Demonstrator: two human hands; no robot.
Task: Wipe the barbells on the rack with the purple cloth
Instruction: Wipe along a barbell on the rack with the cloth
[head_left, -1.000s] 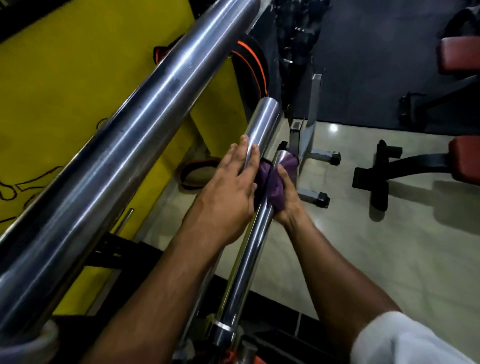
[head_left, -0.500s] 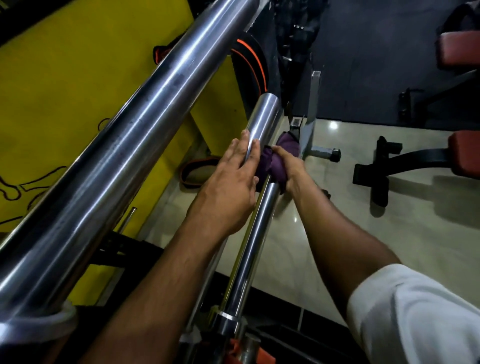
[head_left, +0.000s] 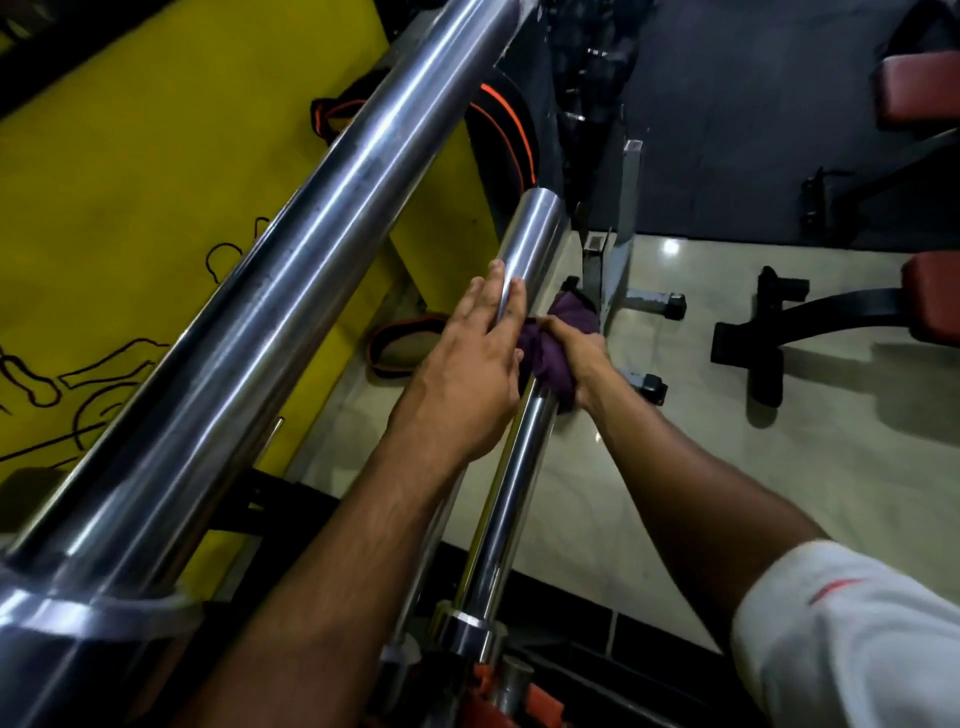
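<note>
A yellow wall (head_left: 156, 171) fills the left, and across it a thick bar (head_left: 291, 270) runs from near left to far right, untouched by either hand. Right of it, a second bar (head_left: 530, 244) is steadied by the left hand (head_left: 467, 374), whose straight fingers are laid flat along its sleeve – nothing is gripped there. Just right of that hand, the cloth (head_left: 550, 348) is bunched around the thin bar (head_left: 498, 514) near its far end, and it is clasped by the right hand (head_left: 582, 353), fingers curled over the fabric and the steel beneath.

Compared with a second ago, the cloth is seen further along the thin bar, up toward its tip, while the left hand is held in much the same place. From this it is judged that a stroke along the far part of that bar is nearly finished – the long near stretch down to the collar (head_left: 467, 623) and the thick bar may be left to wipe, though whether they were cleaned already cannot be told.

On the far right, a bench base (head_left: 753, 343) is seen on the pale floor (head_left: 779, 493).
</note>
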